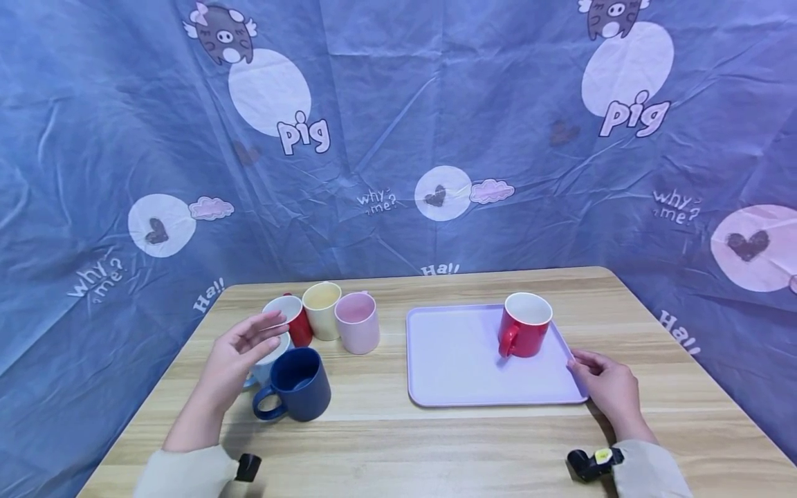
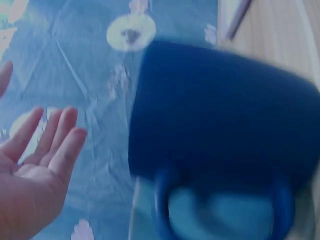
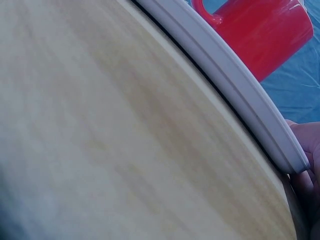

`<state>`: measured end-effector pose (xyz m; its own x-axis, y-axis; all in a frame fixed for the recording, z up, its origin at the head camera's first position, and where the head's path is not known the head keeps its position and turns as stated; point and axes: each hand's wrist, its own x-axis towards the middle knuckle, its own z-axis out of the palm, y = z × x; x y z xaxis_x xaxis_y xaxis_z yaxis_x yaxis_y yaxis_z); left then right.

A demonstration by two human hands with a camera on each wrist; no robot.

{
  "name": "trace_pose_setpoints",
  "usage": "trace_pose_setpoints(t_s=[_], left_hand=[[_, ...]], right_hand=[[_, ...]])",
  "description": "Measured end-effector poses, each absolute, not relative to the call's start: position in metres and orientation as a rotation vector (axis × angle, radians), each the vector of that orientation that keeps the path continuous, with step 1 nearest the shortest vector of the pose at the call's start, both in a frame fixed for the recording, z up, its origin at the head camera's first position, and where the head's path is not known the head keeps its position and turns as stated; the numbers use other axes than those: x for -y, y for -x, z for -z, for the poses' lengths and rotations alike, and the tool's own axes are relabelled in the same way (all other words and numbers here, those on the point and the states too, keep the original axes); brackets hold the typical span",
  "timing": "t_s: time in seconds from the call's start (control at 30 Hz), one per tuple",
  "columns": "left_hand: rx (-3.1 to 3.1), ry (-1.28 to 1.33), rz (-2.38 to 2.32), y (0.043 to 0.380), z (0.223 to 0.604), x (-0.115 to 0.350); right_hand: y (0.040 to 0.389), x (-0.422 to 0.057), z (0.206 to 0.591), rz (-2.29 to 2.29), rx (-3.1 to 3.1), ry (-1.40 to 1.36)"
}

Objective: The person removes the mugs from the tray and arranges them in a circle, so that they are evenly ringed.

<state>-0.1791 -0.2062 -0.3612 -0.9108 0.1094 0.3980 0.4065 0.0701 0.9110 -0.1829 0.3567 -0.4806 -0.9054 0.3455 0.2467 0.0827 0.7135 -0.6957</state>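
Observation:
My left hand [image 1: 239,353], fingers extended and holding nothing, hovers above a light blue mug [image 1: 266,365] that it partly hides. Beside it stands a dark blue mug [image 1: 305,387], which fills much of the left wrist view with its handle downward. Behind them are a red mug with a white inside [image 1: 300,326], a cream mug [image 1: 322,315] and a pink mug [image 1: 359,325]. My right hand [image 1: 607,387] pinches the right edge of a lilac tray [image 1: 461,366]; in the right wrist view, fingers lie above and below the rim. Another red mug [image 1: 526,332] stands upright on the tray's right part.
The wooden table [image 1: 398,449] carries the mugs on the left and the tray on the right. A blue cloth with pig prints [image 1: 386,138] hangs behind the table and along its sides.

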Motion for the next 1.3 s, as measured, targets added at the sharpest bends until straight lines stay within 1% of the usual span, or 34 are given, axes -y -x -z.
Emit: trace_pose_setpoints(t_s=[0.17,0.33,0.63,0.97,1.13,1.3], left_hand=[[2.039,0.422,1.982,0.186,0.356,0.175],[2.013,0.381,2.008,0.193,0.358,0.144],[2.031,0.448,2.115,0.203,0.366,0.088],[2.145,0.516,2.182,0.224,0.391,0.031],[2.202,0.499,2.186,0.23,0.4,0.003],[2.256,0.478,2.181,0.227,0.397,-0.022]], right_hand=[[0.183,-0.357,0.481,-1.004,2.553,0.318],[0.183,-0.358,0.482,-1.001,2.554,0.314],[0.183,-0.357,0.48,-1.013,2.558,0.324],[0.184,-0.358,0.481,-1.015,2.57,0.33],[0.184,-0.358,0.481,-1.032,2.58,0.349],[0.184,-0.357,0.48,-1.054,2.593,0.359]])
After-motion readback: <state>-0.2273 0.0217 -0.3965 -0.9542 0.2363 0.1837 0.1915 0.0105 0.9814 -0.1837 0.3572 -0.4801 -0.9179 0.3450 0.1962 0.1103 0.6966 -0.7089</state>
